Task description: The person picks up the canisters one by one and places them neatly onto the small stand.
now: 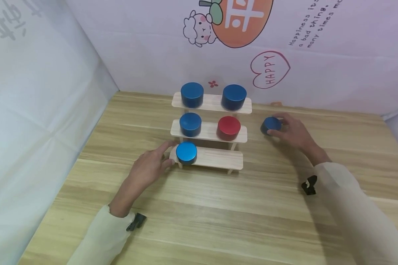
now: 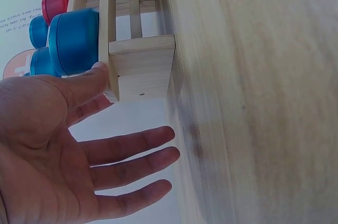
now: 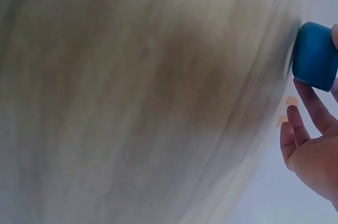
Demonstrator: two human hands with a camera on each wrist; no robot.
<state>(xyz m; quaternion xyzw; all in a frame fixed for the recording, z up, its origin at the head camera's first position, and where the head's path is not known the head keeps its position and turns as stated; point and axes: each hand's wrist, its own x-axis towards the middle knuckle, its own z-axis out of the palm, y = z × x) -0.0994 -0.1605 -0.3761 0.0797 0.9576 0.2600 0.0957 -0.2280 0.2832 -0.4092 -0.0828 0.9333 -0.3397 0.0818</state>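
In the head view my left hand [image 1: 147, 167] is at the left end of the bottom tier of a three-tier wooden stand [image 1: 219, 158]. Its thumb and index finger pinch that end beside a round blue tin [image 1: 187, 153]; the left wrist view shows the other fingers [image 2: 140, 171] stretched out past the stand. To the right of the stand, my right hand [image 1: 295, 134] grips another blue tin [image 1: 271, 126] between thumb and fingers, low over the table. That tin [image 3: 315, 56] appears at the edge of the right wrist view, close to the wood surface.
The middle tier carries a blue tin [image 1: 190, 124] at left and a red tin [image 1: 229, 128] at right. Two more blue tins [image 1: 192, 95] stand on the top tier. Behind the wooden table [image 1: 192, 213] hangs a white printed cloth [image 1: 146, 48]; another white cloth [image 1: 36, 121] borders the left.
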